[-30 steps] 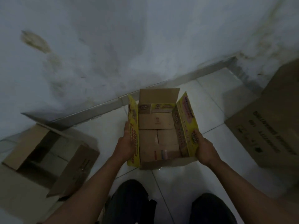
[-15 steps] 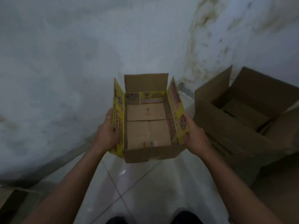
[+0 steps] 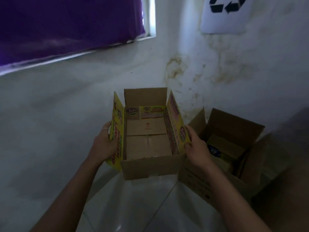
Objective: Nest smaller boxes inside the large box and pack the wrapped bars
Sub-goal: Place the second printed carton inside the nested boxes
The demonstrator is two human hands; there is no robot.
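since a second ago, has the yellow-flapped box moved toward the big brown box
Yes. The yellow-flapped box, held by the left hand and right hand, has been carried rightward; its right side now sits beside the large brown box, no longer apart from it.

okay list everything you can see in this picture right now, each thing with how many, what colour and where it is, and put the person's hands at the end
small box: one, brown with yellow printed flaps, open, held up in the middle of the view
big box: one, brown, open, on the floor to the right, by the wall
items inside the big box: number unclear, brownish with a blue patch, too dark to identify
paper sign: one, white with black arrows, on the wall at upper right
curtain: one, purple, over the window at upper left
wall: white, stained near the corner
floor: white tiles, below the boxes
left hand: one, gripping the small box's left flap
right hand: one, gripping its right flap
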